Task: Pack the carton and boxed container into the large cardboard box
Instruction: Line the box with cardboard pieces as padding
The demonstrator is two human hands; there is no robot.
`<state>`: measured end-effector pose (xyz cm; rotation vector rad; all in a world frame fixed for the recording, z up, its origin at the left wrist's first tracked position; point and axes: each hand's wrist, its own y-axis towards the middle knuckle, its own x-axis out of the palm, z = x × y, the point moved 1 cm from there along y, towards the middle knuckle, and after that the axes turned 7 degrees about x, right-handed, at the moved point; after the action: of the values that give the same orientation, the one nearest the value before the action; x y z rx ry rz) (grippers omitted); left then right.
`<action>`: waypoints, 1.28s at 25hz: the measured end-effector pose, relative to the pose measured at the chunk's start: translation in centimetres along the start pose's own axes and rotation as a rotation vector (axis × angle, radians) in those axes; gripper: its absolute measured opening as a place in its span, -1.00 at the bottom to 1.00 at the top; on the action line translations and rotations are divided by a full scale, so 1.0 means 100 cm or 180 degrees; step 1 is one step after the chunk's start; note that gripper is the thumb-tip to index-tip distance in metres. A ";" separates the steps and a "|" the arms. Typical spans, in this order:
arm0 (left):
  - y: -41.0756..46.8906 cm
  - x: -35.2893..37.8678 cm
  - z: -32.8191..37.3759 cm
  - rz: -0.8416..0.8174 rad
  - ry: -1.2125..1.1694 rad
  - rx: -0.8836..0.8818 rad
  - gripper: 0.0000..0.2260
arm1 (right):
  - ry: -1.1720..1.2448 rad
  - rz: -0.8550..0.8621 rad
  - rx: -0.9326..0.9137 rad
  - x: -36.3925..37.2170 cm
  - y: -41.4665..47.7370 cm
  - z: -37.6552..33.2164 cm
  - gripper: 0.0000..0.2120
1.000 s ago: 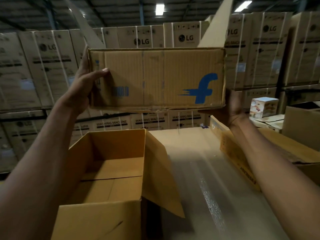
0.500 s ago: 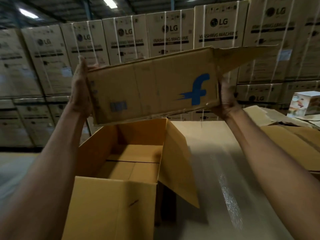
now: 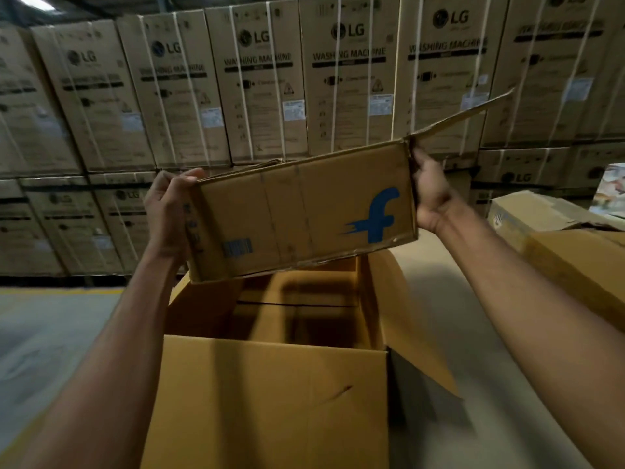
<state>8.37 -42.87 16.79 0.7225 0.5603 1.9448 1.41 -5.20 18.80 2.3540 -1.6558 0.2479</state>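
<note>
Both hands clasp the carton [image 3: 304,211] by its ends: the left hand [image 3: 169,211] curls its fingers over the top edge of the lower end, and the right hand [image 3: 431,198] wraps round the higher end. The carton hangs tilted, left end down, just above the mouth of the large cardboard box [image 3: 270,401], which stands open on the pale tabletop [image 3: 490,333] with its flaps turned outward.

To my eye the carton looks about as long as the opening, so it wants levelling and lining up with the box's long side before it goes down. I would let the low left end lead and ease the right end after it. One loose flap [image 3: 463,113] sticks up past the right hand and could catch on the rim, so it is better folded shut first. Fingers should slide upward as the walls close in.

On the carton's face I read a bold blue "f" logo [image 3: 375,216] and a small blue barcode mark [image 3: 236,247], too blurred to make out. Behind, the stacked appliance boxes [image 3: 348,79] say "LG" and "WASHING MACHINE", bound with pale straps and bearing small white labels. At the far right edge sits a printed white box [image 3: 612,191], possibly the boxed container, well apart from the opening. More worn cardboard [image 3: 541,214] lies beside it.
</note>
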 end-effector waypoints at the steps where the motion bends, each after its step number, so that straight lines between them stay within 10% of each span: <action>1: 0.002 -0.011 -0.010 -0.0026 0.0014 -0.0052 -0.82 | -0.0014 0.0019 0.0046 0.004 0.006 0.015 -0.37; 13: -0.013 -0.098 -0.135 -0.0938 0.0714 -0.0791 -0.82 | -0.0251 0.1145 0.0512 0.028 0.024 0.139 -0.61; 18: -0.014 -0.099 -0.151 -0.1808 0.1413 -0.1436 -0.77 | -0.1940 0.1883 0.1339 0.030 0.027 0.150 -0.56; 24: -0.040 -0.073 -0.177 -0.3998 0.2070 -0.1119 -0.71 | -0.3090 0.0625 0.1807 0.063 0.033 0.182 -0.53; 32: -0.051 -0.044 -0.170 -0.4739 0.2192 -0.0835 -0.40 | -0.4186 -0.0403 0.1737 0.102 0.052 0.226 -0.39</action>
<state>1.48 -46.00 0.11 -0.5369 0.8612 0.7236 -0.15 -22.88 0.65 3.2964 -1.9845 -1.3076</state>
